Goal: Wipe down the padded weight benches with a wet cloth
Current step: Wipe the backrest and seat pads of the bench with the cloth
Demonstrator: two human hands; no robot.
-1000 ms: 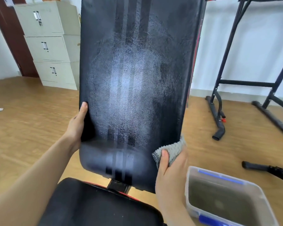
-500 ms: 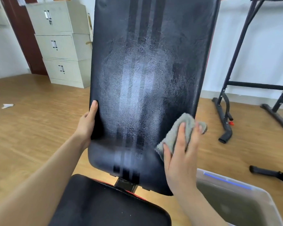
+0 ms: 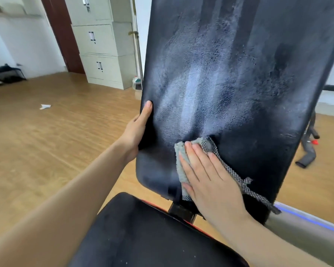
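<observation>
The bench's black padded backrest [image 3: 239,74] stands raised and tilted in front of me, with a pale worn sheen down its middle. My left hand [image 3: 137,130] grips its left edge, thumb on the front face. My right hand [image 3: 206,174] lies flat on the lower part of the pad, pressing a grey cloth [image 3: 181,168] against it; the cloth's mesh edge trails out to the right of my fingers. The black seat pad [image 3: 143,232] lies below, close to me.
A clear plastic tub with a blue stripe [image 3: 307,222] stands at the lower right, mostly hidden. Beige filing cabinets [image 3: 102,47] stand at the back left by a dark red door. Black frame feet [image 3: 307,153] rest on the wooden floor right of the pad. A white scrap [image 3: 45,106] lies on the floor.
My right hand has carried the cloth from the pad's lower right edge to the lower middle and laid it flat. The view has moved closer and turned left. My left hand still holds the edge.
</observation>
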